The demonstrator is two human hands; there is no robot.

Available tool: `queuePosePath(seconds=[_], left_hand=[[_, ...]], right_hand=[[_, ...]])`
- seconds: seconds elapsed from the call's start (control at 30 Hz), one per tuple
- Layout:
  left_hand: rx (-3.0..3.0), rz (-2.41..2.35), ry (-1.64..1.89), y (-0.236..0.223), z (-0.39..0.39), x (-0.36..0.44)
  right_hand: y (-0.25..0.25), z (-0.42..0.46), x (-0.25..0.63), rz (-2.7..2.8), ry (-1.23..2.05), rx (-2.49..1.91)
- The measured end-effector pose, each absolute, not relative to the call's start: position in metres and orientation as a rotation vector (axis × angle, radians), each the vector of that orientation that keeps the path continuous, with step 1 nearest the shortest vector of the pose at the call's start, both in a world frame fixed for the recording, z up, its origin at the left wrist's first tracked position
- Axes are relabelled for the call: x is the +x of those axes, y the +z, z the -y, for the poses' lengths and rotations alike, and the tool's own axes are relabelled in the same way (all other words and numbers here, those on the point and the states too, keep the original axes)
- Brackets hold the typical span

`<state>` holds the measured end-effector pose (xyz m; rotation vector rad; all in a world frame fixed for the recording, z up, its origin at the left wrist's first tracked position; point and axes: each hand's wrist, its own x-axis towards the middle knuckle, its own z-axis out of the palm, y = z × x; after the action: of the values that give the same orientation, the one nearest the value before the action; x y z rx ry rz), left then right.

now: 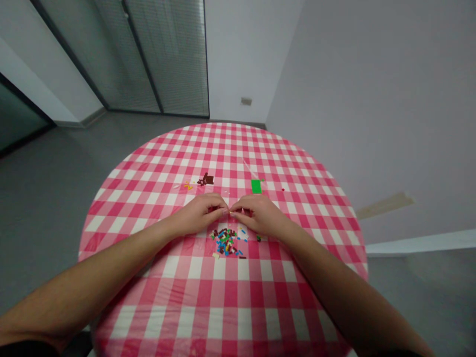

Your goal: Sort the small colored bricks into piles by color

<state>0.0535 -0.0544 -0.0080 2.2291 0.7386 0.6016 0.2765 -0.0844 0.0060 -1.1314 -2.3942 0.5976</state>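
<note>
On left of checked cloth (148, 238), yellow bits (188, 186): 1 sm. grp, too tiny to count; prob. set apart by color.
L hand (199, 214): 1, thumb + finger in narrow pinch on tiny pc (231, 212).
Brown bits (209, 180): 1 grp beyond L hand, exact no. unclear; likely sorted too.
Mixed pile (226, 243): 1, dozens of pcs, nearer body, prob. for easy reach.
Tiny pc: 1 visible, btwn both hands' tips, prob. steadied from 2 sides.
Green plate (256, 186): 1, flat, beyond hands.
R hand (263, 214): 1, same narrow pinch.
Red bit (283, 189): 1, alone.
</note>
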Motion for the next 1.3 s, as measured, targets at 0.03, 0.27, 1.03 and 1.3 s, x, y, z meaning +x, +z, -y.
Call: queuePosePath(seconds=[0.03, 0.27, 1.03, 1.3], left_hand=[[2.234, -0.730, 0.600, -0.007, 0.054, 0.053], [2.282, -0.710, 0.550, -0.004, 0.051, 0.048], [2.306, -0.742, 0.466, -0.007, 0.049, 0.048], [2.325, -0.730, 0.445, -0.008, 0.050, 0.048]], right_hand=[[0.008, 0.084, 0.278, 2.398, 0.597, -1.156], [0.020, 0.068, 0.317, 2.474, 0.534, -1.623], [0.008, 0.075, 0.298, 2.602, 0.761, -1.278], [0.003, 0.077, 0.287, 2.623, 0.715, -1.240]])
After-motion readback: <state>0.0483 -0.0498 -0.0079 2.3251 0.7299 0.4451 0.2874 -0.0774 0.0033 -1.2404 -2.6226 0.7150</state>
